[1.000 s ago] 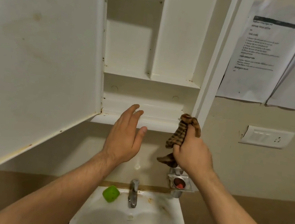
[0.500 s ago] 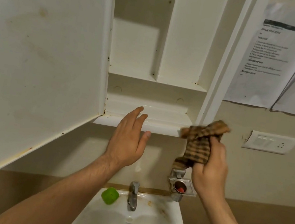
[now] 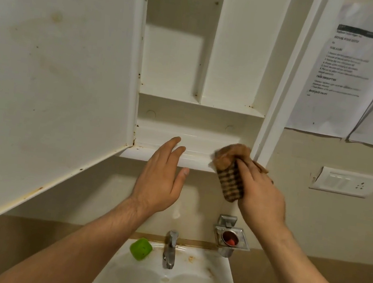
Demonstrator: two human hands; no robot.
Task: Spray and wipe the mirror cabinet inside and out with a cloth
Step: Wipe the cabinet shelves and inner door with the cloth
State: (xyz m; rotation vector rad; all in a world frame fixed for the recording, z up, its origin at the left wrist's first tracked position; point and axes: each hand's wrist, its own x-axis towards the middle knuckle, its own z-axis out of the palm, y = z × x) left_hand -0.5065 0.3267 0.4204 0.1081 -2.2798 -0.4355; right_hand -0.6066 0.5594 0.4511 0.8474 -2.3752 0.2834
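The white mirror cabinet (image 3: 241,53) hangs open above the sink, its shelves bare. Its door (image 3: 54,70) swings out to the left, stained inner side toward me. My right hand (image 3: 261,195) grips a brown checked cloth (image 3: 229,171) and presses it against the right end of the cabinet's bottom ledge (image 3: 166,156). My left hand (image 3: 163,176) hovers with fingers apart just below the middle of that ledge, holding nothing. No spray bottle is in view.
Below is a dirty white sink (image 3: 166,280) with a chrome tap (image 3: 170,249) and a green soap (image 3: 141,249) on its rim. A metal holder (image 3: 230,237) sticks out under my right hand. Papers (image 3: 343,77) and a switch plate (image 3: 345,182) are on the right wall.
My right hand rose with the cloth from below the cabinet and now presses it on the right end of the bottom ledge. My left hand stayed almost still.
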